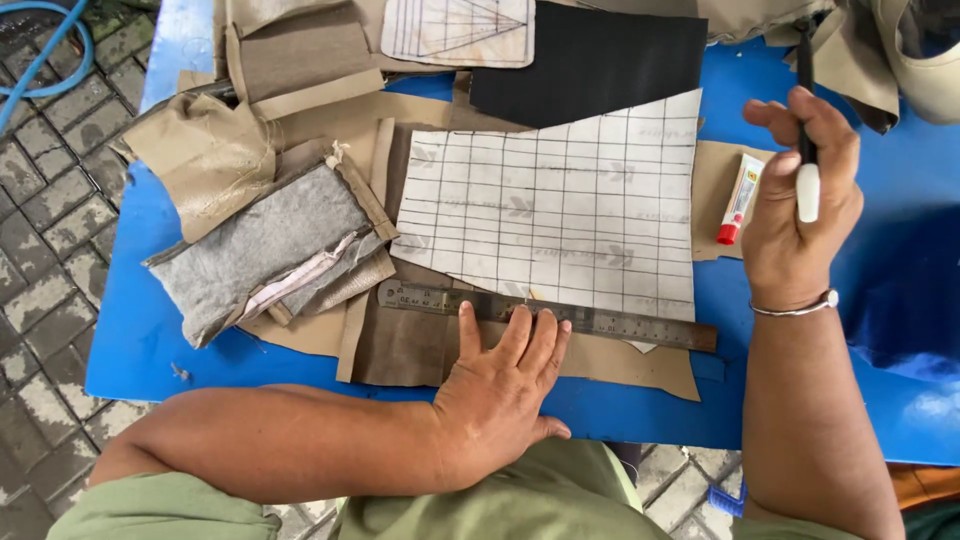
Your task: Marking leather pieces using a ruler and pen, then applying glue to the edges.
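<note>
While grey fabric scraps (262, 245) are lying at left, the steel ruler (545, 314) is being pinned flat under the left hand (497, 395), along the gridded sheet's (560, 210) lower edge; a pen (806, 130) is being gripped in the right hand (800, 215), raised beside a glue tube (739, 200).

Outdoor craft workshop: leather scraps (205, 150) and steel ruler (600, 320) on blue table (900, 270).

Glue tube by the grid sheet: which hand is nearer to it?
Right. The right hand, holding a pen, is just beside the small glue tube, apart from it. The left hand presses the metal ruler, well below and left.
</note>
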